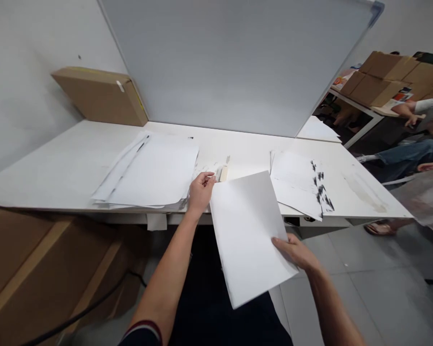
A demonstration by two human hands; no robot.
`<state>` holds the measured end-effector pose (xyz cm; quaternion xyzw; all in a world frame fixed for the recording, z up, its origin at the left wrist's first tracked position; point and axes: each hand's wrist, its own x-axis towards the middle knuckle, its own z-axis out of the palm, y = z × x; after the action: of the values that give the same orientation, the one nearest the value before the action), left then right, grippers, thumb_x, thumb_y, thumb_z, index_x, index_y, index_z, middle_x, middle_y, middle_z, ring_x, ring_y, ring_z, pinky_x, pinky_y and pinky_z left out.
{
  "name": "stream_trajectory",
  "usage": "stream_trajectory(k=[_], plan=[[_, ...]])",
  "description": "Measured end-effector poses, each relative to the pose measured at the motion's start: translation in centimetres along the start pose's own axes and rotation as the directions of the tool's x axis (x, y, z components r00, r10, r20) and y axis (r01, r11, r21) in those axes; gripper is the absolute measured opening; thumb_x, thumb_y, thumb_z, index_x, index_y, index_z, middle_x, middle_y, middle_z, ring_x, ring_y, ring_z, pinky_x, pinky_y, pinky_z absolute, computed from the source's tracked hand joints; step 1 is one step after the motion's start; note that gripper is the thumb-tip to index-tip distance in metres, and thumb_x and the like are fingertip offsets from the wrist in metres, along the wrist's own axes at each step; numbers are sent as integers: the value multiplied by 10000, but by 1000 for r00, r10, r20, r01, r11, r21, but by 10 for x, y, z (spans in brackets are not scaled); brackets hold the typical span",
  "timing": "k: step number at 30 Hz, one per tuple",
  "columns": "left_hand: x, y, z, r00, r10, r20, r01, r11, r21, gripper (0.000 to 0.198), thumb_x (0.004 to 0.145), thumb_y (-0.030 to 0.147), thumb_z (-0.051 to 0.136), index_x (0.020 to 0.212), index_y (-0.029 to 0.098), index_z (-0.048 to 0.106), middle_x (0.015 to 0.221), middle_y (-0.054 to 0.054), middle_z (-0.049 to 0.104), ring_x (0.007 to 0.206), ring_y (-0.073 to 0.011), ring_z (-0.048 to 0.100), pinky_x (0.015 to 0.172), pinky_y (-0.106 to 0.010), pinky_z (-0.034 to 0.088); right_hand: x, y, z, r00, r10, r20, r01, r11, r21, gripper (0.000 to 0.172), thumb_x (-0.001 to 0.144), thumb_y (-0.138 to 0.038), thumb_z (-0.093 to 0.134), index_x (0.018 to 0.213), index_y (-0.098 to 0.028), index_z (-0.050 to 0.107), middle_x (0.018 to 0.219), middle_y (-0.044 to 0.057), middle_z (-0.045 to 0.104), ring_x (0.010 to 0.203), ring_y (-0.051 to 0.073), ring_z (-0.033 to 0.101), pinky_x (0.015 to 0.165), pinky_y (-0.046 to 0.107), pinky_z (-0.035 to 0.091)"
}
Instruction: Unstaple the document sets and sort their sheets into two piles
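Both my hands hold a blank white sheet of paper (248, 230) over the front edge of a white table (57, 168). My left hand (200, 192) pinches its upper left corner. My right hand (296, 252) grips its right edge, thumb on top. On the table to the left lies a stack of white sheets (151, 173). To the right lies another pile of sheets (299, 185) with black ink marks. A small pale object (223, 172) lies just beyond my left hand.
A large whiteboard (234, 62) leans on the table against the wall. A cardboard box (101, 96) stands at the back left. Brown cardboard (39, 269) fills the space under the table at left. Another person (418, 139) sits at the right near stacked boxes (393, 77).
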<state>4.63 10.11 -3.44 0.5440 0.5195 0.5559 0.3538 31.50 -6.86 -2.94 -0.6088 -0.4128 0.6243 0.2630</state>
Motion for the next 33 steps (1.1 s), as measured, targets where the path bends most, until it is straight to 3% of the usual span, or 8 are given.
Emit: stream_trajectory(k=[3,7,16,23,33], plan=[[0,-24,6,998,42,-44,-36,991,131,233,793,240,500,973,169,629,879,-57,672,801,-155,616,763,-289,469,1,26,21,993,82,-80,-68,983,169,408,700,-499,665,839,-115,676,766,85,714,695,235,663,612,295,504],[-4,-33,6,993,115,-27,-108,976,189,299,828,174,401,1043,161,609,933,-69,662,885,-157,613,839,-309,464,-5,34,39,987,122,-109,-86,954,288,415,712,-458,676,942,-113,674,786,89,722,715,245,677,642,313,523],[-3,-34,5,941,307,143,-333,914,230,421,816,80,340,1135,192,590,1061,-71,591,979,-156,560,897,-319,454,-22,23,33,978,162,-131,-110,935,338,455,712,-436,685,1050,-136,641,806,88,732,667,248,687,598,313,546],[-4,-33,7,939,265,220,-326,887,328,536,749,-6,324,1121,238,622,1013,-64,552,1008,-176,525,925,-339,431,-21,17,35,977,165,-138,-103,922,372,474,709,-425,694,1067,-124,620,826,92,732,703,248,691,592,302,543],[-6,-34,9,940,274,205,-337,846,412,549,711,-38,337,1064,234,657,960,-76,558,953,-205,514,878,-367,452,-16,19,37,971,154,-181,-75,922,379,464,687,-424,711,1040,-137,621,842,93,728,711,251,689,618,323,548]])
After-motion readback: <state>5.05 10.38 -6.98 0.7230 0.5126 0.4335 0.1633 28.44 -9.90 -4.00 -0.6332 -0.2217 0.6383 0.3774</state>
